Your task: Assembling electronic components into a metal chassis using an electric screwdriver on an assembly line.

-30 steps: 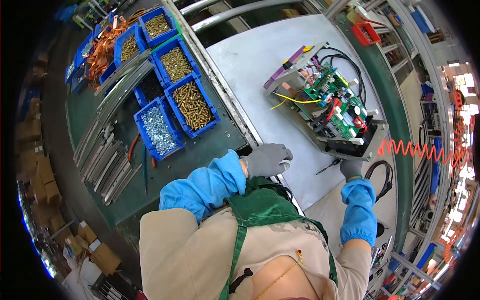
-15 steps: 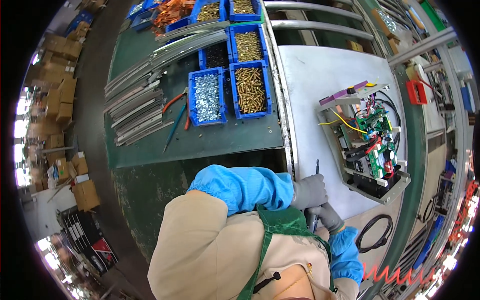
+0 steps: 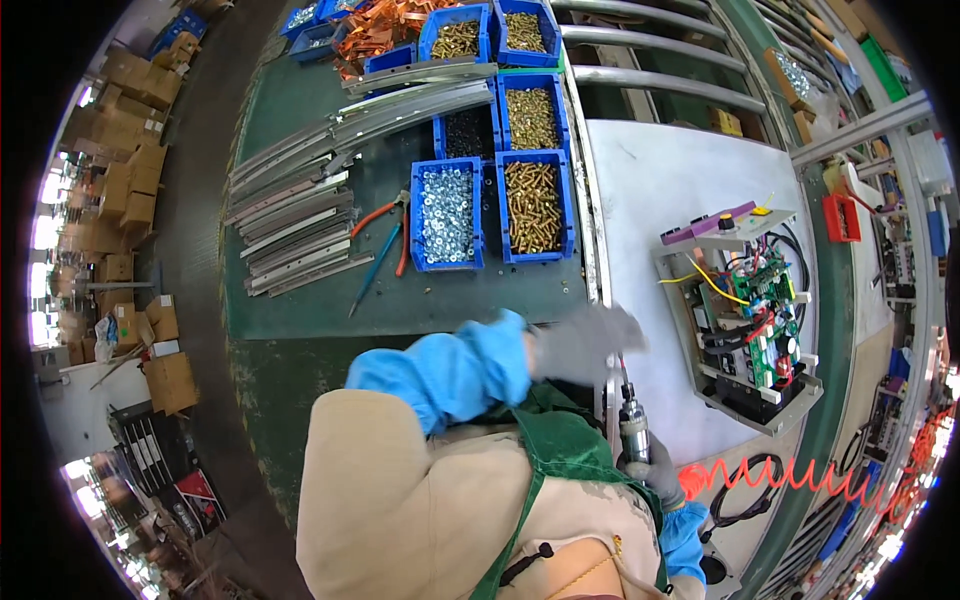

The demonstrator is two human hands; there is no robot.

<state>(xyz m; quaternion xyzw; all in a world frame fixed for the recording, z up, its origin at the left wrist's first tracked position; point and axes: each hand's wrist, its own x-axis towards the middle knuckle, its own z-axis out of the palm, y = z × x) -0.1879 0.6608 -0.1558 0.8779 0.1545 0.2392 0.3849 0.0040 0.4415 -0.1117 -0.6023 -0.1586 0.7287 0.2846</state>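
Observation:
My right hand [image 3: 657,472], in a grey glove, is closed around the lower part of a pneumatic screwdriver [image 3: 634,430] with a silver body. Its thin bit points away from me, toward the far side. My left hand [image 3: 583,345], also gloved in grey, is smeared by motion beside the bit's tip; its fingers cannot be made out. To the right, an electronics unit [image 3: 745,320] lies on a white board [image 3: 640,200]. That unit has an open metal chassis, green circuit boards, a purple strip and yellow, red and black wires.
On the green bench [image 3: 300,320] at left stand blue bins [image 3: 447,262] of washers and brass-coloured fasteners. Beside them lie metal strips [image 3: 300,235], pliers [image 3: 403,235] and a blue-handled tool [image 3: 375,268]. A red coiled hose [image 3: 790,480] stretches rightward; metal rollers [image 3: 660,78] lie beyond the board.
My left hand has come off the screwdriver and moved slightly away from me and left. My right hand keeps its grip, a little lower in view. The whole view has shifted somewhat.

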